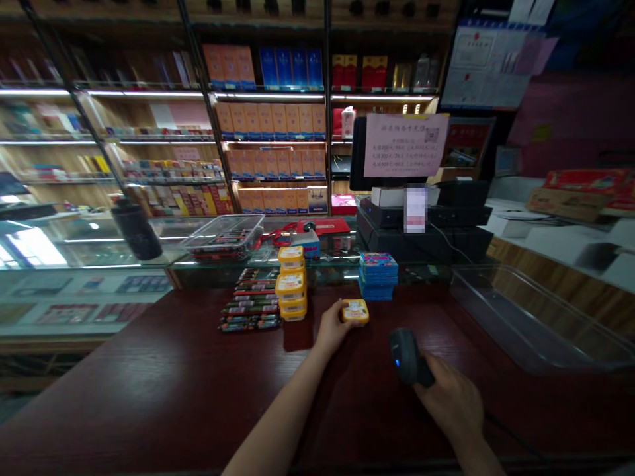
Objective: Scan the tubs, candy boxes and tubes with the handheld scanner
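Slim packs lie in rows at the left of the bench, touching or just beside the yellow stack; barcodes show on the stack's sides. My left grip has the single tub pinched at its left end, label up; I cannot tell whether it rests on the bench or is slightly raised. It sits nearer me than the blue stack. Next, the scanner, apart from the tub, its handle wrapped by my right grip. Far right, a clear tray.

Handling notes: I see no barcode on the tub's visible faces. I'd tilt its coded side toward the scanner, fingers off the code, pinching lightly so the lid stays seated, and hold both steady.
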Motion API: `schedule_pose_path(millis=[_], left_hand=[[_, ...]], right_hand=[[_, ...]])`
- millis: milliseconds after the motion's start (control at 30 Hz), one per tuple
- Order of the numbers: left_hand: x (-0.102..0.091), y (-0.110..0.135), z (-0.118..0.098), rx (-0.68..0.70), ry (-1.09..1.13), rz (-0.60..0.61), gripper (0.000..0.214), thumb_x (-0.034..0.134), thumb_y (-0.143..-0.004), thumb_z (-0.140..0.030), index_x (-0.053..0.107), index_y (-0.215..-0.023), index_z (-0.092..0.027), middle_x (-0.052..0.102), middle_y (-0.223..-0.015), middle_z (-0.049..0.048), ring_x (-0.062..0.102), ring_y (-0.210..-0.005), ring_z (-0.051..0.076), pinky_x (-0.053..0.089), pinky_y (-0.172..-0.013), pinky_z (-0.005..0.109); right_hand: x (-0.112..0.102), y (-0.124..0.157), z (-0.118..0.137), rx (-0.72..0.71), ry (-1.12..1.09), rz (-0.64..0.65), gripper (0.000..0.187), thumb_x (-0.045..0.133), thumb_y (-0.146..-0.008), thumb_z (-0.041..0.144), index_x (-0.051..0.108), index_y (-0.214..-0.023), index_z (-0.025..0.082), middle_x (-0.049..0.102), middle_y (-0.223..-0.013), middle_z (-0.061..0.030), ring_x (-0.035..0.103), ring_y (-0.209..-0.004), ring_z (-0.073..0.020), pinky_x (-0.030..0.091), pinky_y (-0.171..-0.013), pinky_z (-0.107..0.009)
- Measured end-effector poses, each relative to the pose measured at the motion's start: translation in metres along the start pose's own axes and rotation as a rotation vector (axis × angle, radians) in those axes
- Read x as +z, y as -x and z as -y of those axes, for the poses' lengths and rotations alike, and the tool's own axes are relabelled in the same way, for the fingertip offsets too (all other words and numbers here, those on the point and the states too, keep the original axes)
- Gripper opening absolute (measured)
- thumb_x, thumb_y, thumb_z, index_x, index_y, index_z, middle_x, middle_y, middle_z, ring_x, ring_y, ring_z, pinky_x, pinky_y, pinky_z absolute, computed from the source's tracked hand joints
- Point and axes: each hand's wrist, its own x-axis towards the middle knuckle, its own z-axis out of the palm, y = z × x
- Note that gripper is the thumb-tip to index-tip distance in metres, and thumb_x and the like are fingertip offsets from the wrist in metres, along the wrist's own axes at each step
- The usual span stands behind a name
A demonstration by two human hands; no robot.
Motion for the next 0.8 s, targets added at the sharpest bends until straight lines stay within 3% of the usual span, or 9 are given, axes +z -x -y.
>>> schedule_pose_path(millis=[133, 267, 600, 700, 800], left_hand=[[0.011, -0.004, -0.004, 0.045, -0.054, 0.001, 0.045, 0.080, -0.056, -0.012, 0.066, -0.098, -0.018, 0.066, -0.105, 0.0072, 0.062, -0.098, 0.021, 0.048, -0.093, 0.039], [0.032, -0.008, -0.010, 0.099, -0.181, -0.068, 0.045, 0.084, -0.051, -0.017, 0.069, -0.094, -0.018, 0.058, -0.097, 0.0059, 0.060, -0.091, 0.019, 0.052, -0.084, 0.035], [0.075, -0.022, -0.012, 0.046, -0.071, -0.063, 0.035, 0.076, -0.058, -0.005, 0.070, -0.090, -0.018, 0.054, -0.090, 0.0038, 0.057, -0.079, 0.014, 0.051, -0.078, 0.031], [0.072, -0.022, -0.013, 0.058, -0.056, -0.025, 0.036, 0.069, -0.063, -0.003, 0.069, -0.094, -0.019, 0.054, -0.091, 0.0037, 0.057, -0.074, 0.012, 0.052, -0.072, 0.029], [0.048, -0.019, -0.023, 0.205, -0.183, -0.015, 0.033, 0.064, -0.069, -0.006, 0.069, -0.098, -0.021, 0.056, -0.091, 0.0047, 0.057, -0.080, 0.015, 0.050, -0.075, 0.030]], right_hand=[[0.001, -0.002, -0.003, -0.037, -0.024, -0.061, 0.032, 0.054, -0.074, 0.026, 0.061, -0.105, 0.022, 0.072, -0.096, -0.0024, 0.067, -0.081, -0.0199, 0.048, -0.067, -0.029], [-0.003, -0.002, 0.001, -0.022, -0.041, -0.087, 0.031, 0.053, -0.076, 0.023, 0.061, -0.105, 0.021, 0.072, -0.096, -0.0033, 0.067, -0.083, -0.0202, 0.047, -0.070, -0.030], [-0.009, -0.004, 0.005, 0.017, -0.073, -0.013, 0.031, 0.050, -0.077, 0.023, 0.062, -0.106, 0.019, 0.071, -0.098, -0.0061, 0.066, -0.085, -0.0218, 0.047, -0.073, -0.032], [-0.008, -0.003, 0.004, 0.029, -0.075, 0.000, 0.032, 0.049, -0.077, 0.024, 0.061, -0.107, 0.020, 0.071, -0.101, -0.0057, 0.066, -0.087, -0.0221, 0.048, -0.074, -0.032], [-0.006, 0.000, 0.002, 0.021, -0.069, 0.011, 0.033, 0.047, -0.078, 0.025, 0.060, -0.108, 0.021, 0.071, -0.102, -0.0056, 0.067, -0.088, -0.0225, 0.048, -0.074, -0.033]])
